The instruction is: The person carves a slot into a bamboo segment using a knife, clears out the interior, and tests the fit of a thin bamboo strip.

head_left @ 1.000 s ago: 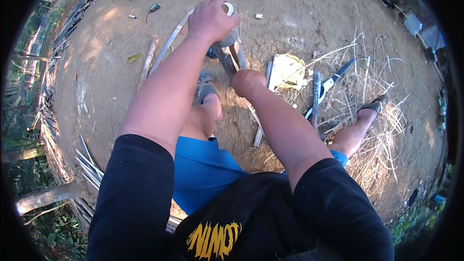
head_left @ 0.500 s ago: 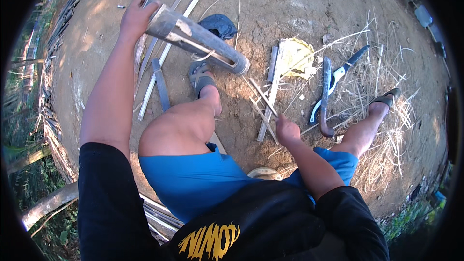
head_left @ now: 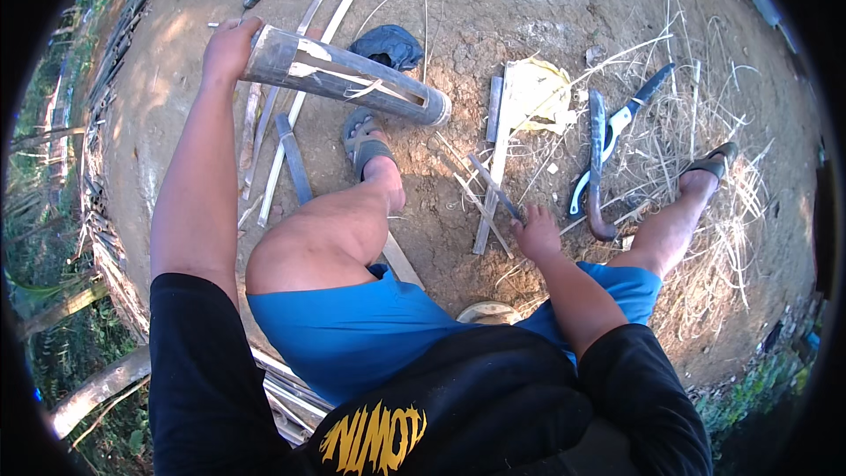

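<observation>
My left hand point(head_left: 229, 51) grips the far left end of a dark bamboo tube point(head_left: 322, 81) and holds it above the ground, tilted down to the right. A long slot is cut along its side, and pale split fibres hang in the opening. My right hand point(head_left: 538, 234) is low over the ground in front of me, its fingers loosened and apart. Against its thumb side is the near end of a narrow knife-like blade point(head_left: 496, 187), which crosses a pale bamboo strip point(head_left: 495, 178). The blade's handle cannot be made out.
Right of my right hand lie a curved-handled machete point(head_left: 597, 159) and a pruning saw point(head_left: 621, 119), among dry shavings point(head_left: 705, 229). A yellowish crumpled sheet point(head_left: 536, 92) and a black crumpled bag point(head_left: 388, 46) lie farther off. Bamboo strips point(head_left: 295, 159) are at left.
The tube has swung slightly up and left, turning its slot more into sight. My right hand has shifted a little right and its fist has loosened; the blade has moved slightly right and down.
</observation>
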The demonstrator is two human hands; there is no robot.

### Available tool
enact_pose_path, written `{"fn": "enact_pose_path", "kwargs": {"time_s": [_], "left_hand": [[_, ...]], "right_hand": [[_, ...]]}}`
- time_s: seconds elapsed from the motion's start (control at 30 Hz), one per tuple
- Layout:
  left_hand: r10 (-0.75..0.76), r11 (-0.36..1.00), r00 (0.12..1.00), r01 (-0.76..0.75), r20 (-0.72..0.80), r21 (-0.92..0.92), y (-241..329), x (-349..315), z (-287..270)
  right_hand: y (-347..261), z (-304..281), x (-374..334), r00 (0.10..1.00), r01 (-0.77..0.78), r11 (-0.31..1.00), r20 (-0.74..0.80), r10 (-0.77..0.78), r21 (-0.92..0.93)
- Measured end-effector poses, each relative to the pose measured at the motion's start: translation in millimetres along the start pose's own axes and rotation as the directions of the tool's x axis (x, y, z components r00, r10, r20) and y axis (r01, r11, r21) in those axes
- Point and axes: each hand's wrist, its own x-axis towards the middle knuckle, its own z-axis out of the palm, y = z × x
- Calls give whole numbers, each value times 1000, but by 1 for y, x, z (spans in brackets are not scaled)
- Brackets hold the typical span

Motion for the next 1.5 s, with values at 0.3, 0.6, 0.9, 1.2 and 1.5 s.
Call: {"fn": "enact_pose_path", "kwargs": {"time_s": [0.3, 0.6, 0.9, 1.2, 1.5], "left_hand": [[-90, 988, 996, 90, -4, 123, 49, -1, -7], [-15, 995, 1000, 14, -8, -95, 89, 5, -9], [262, 930, 954, -290, -144, -227, 152, -25, -2], [277, 894, 953, -302, -121, -332, 172, -71, 0], [338, 900, 910, -387, -240, -202, 181, -106, 6]], "right_hand": [[54, -56, 41, 853, -357, 921, -347, 389, 156], [99, -37, 64, 798, -443, 836, -283, 532, 324], [96, -55, 50, 842, -337, 832, -254, 476, 441], [1, -128, -71, 990, 19, 711, -112, 85, 703], [-23, -134, -186, 930, 356, 692, -171, -324, 628]]}}
